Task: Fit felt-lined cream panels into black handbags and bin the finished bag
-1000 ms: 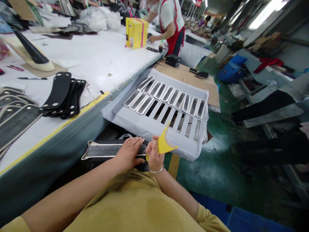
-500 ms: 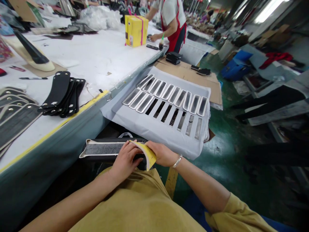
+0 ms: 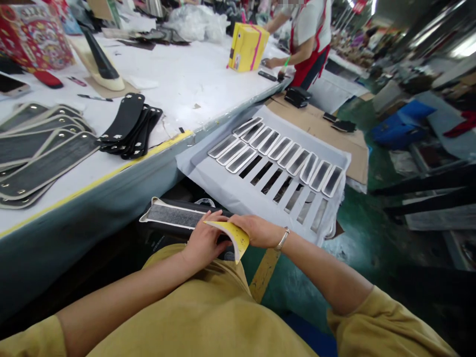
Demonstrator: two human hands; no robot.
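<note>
White tabletop (image 3: pixel 178 84): is stretching across the left and rear, bearing a stack of black pieces (image 3: pixel 126 119) near its yellow-taped edge.
Slotted grey sheet (image 3: pixel 238 191): is lying ahead of the hands, carrying pale-edged dark panels (image 3: pixel 292 156) side by side above its bare slots.
Dark block (image 3: pixel 167 229): is sitting between the wearer's lap and the sheet, supporting the strip.
Grey strip (image 3: pixel 178 214): is resting face up along the block; its long axis is running roughly left to right across the wearer's front, the pale-flapped end pointing left and slightly away, the other end disappearing beneath the hands.
Yellow piece (image 3: pixel 241 239): is arching over the strip's right part, its pale edge facing the left hand, one corner pointing down toward the lap.
Shift: the view is now taking in more of the left, showing a red printed bag (image 3: pixel 37 34); the yellow piece, standing raised a second ago, is now bending low between the hands.
Left hand (image 3: pixel 204 240): is lying palm down over the strip, thumb parting from the fingers; whether it is gripping, I cannot tell.
Right hand (image 3: pixel 260 231): is reaching leftward, pinching the yellow piece's upper edge.
Bracelet (image 3: pixel 283 239): is circling the right wrist.
</note>
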